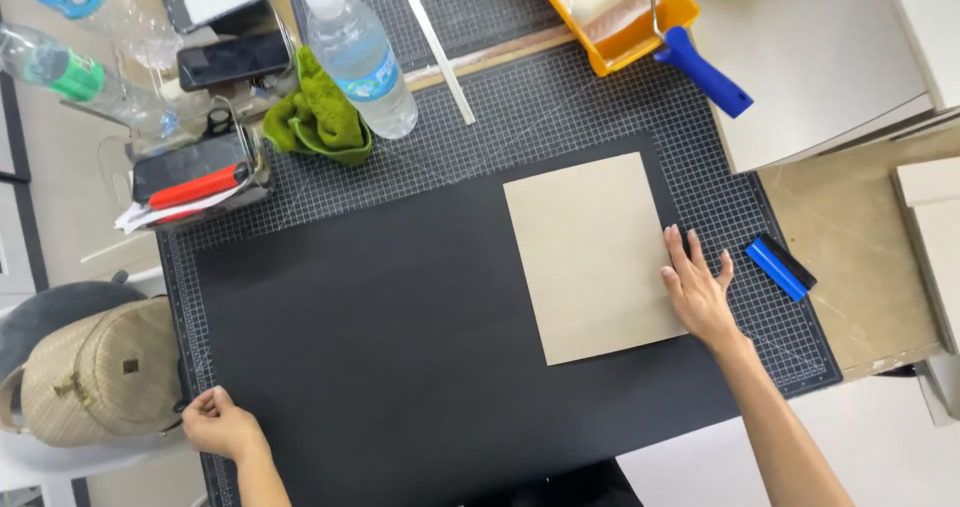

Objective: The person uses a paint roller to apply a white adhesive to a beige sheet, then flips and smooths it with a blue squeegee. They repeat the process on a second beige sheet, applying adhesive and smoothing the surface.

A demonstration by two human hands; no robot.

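A large black sheet [400, 347] lies flat on a gridded cutting mat [560, 117]. On its right part rests a rectangular grey-brown board [590, 257], slightly turned. My right hand [697, 287] lies flat, fingers spread, on the board's right edge and the sheet beside it. At the lower left corner of the black sheet my left hand [218, 425] pinches the sheet's edge with curled fingers.
A blue scraper [780, 267] lies right of my right hand. At the back stand a water bottle [360, 57], a green cloth [318, 117], and an orange tray [620, 12] with a blue-handled roller. Left: a box of tools [195, 182], more bottles, a woven bag [100, 372].
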